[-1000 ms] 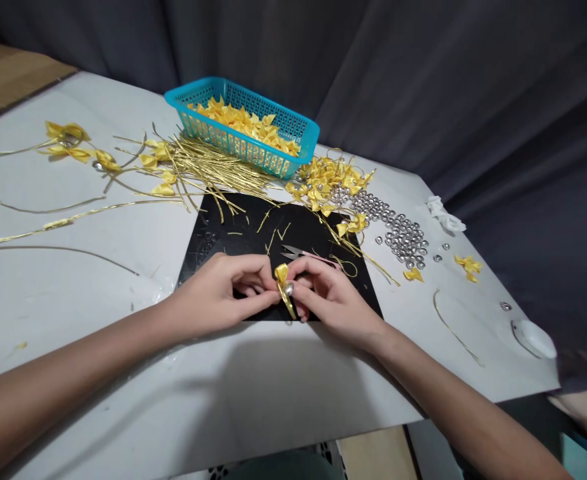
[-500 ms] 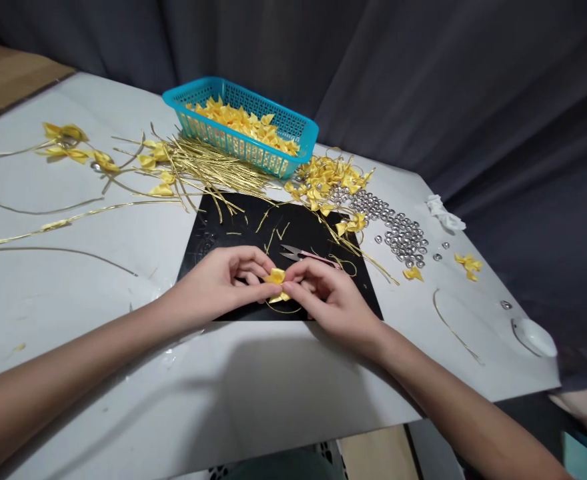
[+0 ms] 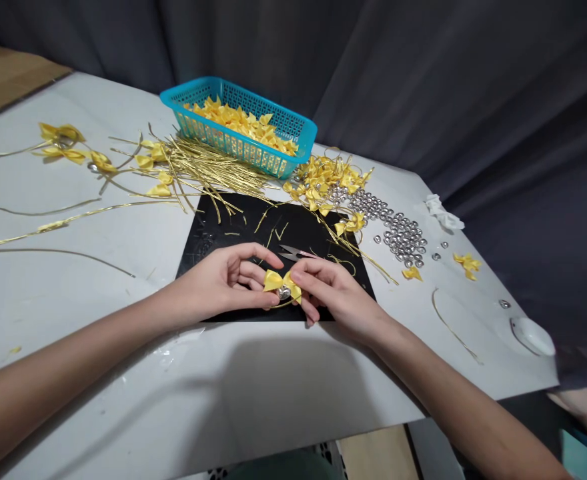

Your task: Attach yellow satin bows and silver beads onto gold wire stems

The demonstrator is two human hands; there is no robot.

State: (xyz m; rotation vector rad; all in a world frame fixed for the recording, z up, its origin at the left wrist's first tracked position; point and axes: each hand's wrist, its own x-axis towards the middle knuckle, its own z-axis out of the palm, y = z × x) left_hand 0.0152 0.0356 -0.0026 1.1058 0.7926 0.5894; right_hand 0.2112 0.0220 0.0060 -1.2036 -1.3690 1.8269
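Between my two hands is a yellow ribbon bow (image 3: 274,281) with a silver bead (image 3: 284,292) at its middle and a thin gold cord below it. My left hand (image 3: 223,277) holds the bow's left side, thumb near the bead and index finger arched above. My right hand (image 3: 336,287) pinches its right side between thumb and index finger. Both hands are over a black mat (image 3: 213,223). Small scissors (image 3: 293,253) with pink handles lie on the mat just beyond the bow, partly hidden by my right hand.
A blue basket (image 3: 238,147) of yellow bows stands at the back, with gold cords (image 3: 208,167) before it. Silver beads (image 3: 403,237) and finished-looking bows (image 3: 328,175) lie to the right. A white oval object (image 3: 533,337) sits near the right edge.
The bow has been turned so that its silver bead now shows. My right thumb and index finger have shifted to the bow's upper right side, away from my left fingertips.
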